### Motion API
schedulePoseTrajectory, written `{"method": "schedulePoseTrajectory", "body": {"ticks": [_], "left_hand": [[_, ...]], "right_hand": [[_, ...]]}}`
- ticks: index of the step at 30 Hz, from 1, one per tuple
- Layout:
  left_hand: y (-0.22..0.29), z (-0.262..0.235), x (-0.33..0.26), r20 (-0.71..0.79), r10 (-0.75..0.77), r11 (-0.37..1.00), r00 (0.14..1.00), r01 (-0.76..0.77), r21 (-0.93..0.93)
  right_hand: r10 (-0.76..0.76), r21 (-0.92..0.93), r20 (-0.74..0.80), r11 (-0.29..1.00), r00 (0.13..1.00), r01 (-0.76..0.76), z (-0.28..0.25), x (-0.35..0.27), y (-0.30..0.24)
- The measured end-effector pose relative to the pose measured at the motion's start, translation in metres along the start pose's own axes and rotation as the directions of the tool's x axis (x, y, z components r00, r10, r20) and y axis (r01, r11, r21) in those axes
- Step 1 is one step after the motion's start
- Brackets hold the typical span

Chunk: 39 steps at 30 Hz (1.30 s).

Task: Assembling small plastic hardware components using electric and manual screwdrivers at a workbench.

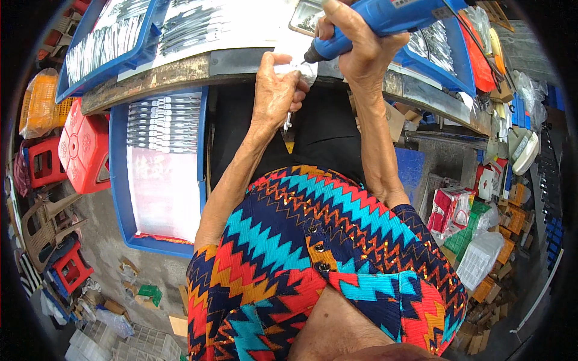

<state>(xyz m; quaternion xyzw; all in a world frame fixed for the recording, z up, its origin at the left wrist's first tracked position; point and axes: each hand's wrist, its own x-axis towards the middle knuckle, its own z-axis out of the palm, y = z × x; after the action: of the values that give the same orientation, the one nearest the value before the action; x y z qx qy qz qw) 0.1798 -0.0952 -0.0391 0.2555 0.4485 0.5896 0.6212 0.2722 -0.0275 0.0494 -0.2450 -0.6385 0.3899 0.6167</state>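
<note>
My right hand [368, 54] is wrapped around a blue electric screwdriver [385, 19], which lies slanted with its dark tip toward the left. That tip meets, or nearly meets, a small white and metal piece [296, 67] at the table's front edge. Closed around the piece is my left hand [276, 91], fingers curled and thumb toward the tip. A thin metal end [288, 123] sticks out below the left hand. The glare and my fingers hide the piece's full shape. Just beyond, a clear shallow case [306, 17] with small dark contents sits on the bright tabletop.
Blue trays [112, 83] of slim silver pieces stand on the worn table edge [162, 79], left and right. Another blue tray [203, 162] with rows of similar pieces sits lower left. Red stools [81, 147] are beyond it; boxes and crates [448, 210] crowd the right.
</note>
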Motion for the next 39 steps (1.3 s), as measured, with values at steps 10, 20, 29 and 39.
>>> {"method": "schedulePoseTrajectory", "body": {"ticks": [10,20,29,39], "left_hand": [[0.003,0.003,0.001,-0.026,-0.026,0.999,0.999,0.027,0.018],[0.003,0.002,0.0,-0.013,-0.021,1.0,1.0,0.021,-0.004],[0.003,0.001,0.002,-0.022,-0.021,1.0,1.0,0.021,0.005],[0.007,0.004,0.001,-0.057,-0.044,0.999,0.997,0.044,0.005]], "right_hand": [[0.07,-0.007,0.038,0.998,0.997,-0.07,0.007,0.001,-0.005],[0.022,0.055,0.053,0.998,0.998,-0.025,0.005,0.0,0.009],[-0.012,0.0,0.039,1.0,0.999,0.012,0.008,-0.001,0.01],[0.157,0.335,0.019,0.929,0.987,-0.154,0.012,-0.009,0.02]]}}
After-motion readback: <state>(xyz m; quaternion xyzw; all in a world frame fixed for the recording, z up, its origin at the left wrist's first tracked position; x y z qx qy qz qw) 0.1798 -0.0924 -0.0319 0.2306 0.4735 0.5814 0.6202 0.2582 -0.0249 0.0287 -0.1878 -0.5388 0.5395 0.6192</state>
